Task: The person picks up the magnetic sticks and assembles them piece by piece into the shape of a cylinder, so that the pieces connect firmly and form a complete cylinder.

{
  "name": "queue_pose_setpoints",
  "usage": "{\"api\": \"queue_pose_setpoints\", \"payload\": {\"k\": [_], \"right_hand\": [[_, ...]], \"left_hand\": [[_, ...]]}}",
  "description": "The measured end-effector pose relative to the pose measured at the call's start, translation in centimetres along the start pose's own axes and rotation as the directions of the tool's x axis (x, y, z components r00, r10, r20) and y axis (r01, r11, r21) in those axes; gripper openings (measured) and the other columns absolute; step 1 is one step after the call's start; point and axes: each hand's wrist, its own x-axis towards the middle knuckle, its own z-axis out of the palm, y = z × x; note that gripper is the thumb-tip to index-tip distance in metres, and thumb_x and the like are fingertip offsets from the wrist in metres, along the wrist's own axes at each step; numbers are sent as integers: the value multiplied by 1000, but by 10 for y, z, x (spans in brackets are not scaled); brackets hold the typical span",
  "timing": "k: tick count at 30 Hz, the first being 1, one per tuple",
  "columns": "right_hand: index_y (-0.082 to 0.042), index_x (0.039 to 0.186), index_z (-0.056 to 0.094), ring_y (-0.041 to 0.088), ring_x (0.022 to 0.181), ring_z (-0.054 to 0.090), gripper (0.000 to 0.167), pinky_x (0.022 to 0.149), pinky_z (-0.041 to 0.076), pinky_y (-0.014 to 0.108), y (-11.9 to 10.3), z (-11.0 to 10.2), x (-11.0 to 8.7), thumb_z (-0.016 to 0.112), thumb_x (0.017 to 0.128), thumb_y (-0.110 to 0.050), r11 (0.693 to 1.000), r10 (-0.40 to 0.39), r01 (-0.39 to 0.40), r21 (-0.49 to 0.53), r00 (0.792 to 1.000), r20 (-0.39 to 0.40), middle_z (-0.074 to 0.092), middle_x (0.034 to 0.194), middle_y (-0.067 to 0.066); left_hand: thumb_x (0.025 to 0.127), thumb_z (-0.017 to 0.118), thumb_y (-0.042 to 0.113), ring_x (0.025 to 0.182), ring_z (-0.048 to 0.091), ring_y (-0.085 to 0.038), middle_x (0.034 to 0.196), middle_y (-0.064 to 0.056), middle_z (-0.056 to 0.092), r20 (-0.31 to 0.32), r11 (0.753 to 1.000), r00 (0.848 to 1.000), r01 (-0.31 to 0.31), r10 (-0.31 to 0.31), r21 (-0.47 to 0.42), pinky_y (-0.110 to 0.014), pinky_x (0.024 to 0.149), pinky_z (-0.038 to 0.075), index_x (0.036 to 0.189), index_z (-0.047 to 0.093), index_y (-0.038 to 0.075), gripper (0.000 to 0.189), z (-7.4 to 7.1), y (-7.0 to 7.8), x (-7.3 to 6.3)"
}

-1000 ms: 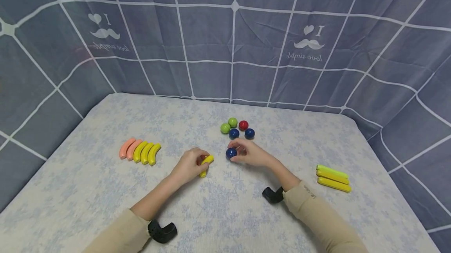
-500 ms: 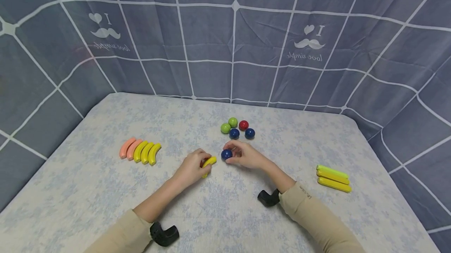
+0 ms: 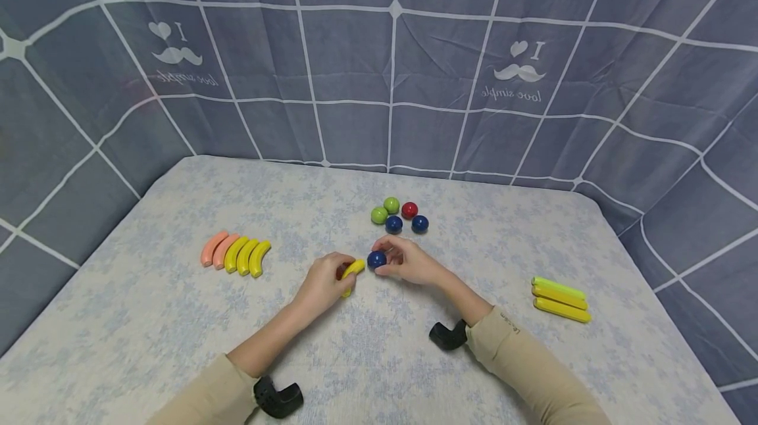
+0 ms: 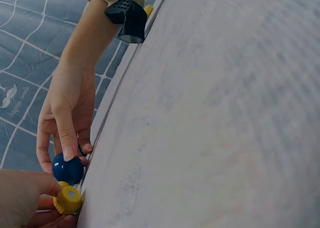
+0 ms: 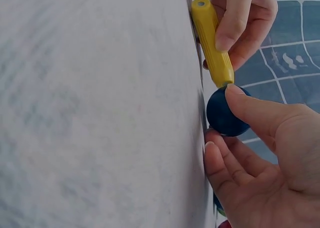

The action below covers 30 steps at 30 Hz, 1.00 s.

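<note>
My left hand grips a curved yellow piece above the middle of the tablecloth. In the right wrist view this yellow piece shows a ribbed side and a small round grey spot, with more yellow behind it. My right hand pinches a shiny dark blue ball between thumb and fingers. The yellow piece's tip meets the blue ball in the right wrist view, seemingly touching. In the left wrist view, the ball sits right beside the yellow piece's end.
Behind the hands lie two green balls, a red ball and two blue balls. Curved pink pieces and yellow pieces stand in a row at left. Straight yellow and green sticks lie at right.
My right hand has carried the blue ball leftward to the yellow piece. My left hand has shifted slightly right, the yellow piece still in its grip.
</note>
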Motion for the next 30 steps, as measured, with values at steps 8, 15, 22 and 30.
{"api": "queue_pose_setpoints", "payload": {"k": [8, 15, 22, 30], "right_hand": [[-1, 109, 54, 10, 73, 55, 33, 61, 47, 23, 1, -1, 0, 69, 82, -13, 994, -93, 93, 64, 996, 2, 60, 99, 9], [3, 113, 54, 16, 75, 55, 36, 60, 45, 21, 2, 2, 2, 68, 80, -3, 999, 5, -5, 45, 1000, -6, 59, 103, 17], [3, 116, 56, 15, 72, 53, 38, 58, 42, 20, 3, 1, 2, 68, 81, -3, 998, 25, -25, 56, 1000, 9, 62, 92, 16], [7, 120, 52, 24, 85, 57, 41, 69, 48, 22, -13, -1, 0, 64, 82, 2, 993, 48, -50, 107, 999, 18, 58, 108, 22]], "left_hand": [[78, 66, 1, 68, 53, -12, 84, -10, 64, -31, 999, 999, -20, 19, -49, -22, 59, 47, 94, 66, -3, 17, 2, 2, -1], [77, 68, -1, 65, 53, -12, 80, -9, 62, -25, 989, 1000, -4, 0, -146, -20, 56, 45, 94, 66, -5, 17, 5, -1, 1], [82, 64, -1, 69, 56, -12, 84, -9, 66, 36, 962, 999, 23, -14, -271, -20, 60, 47, 96, 67, -2, 15, 3, -7, 4], [83, 63, -1, 80, 61, -25, 95, -20, 63, 111, 924, 994, 65, -24, -378, -23, 66, 51, 104, 60, -9, 23, 2, -11, 6]]}}
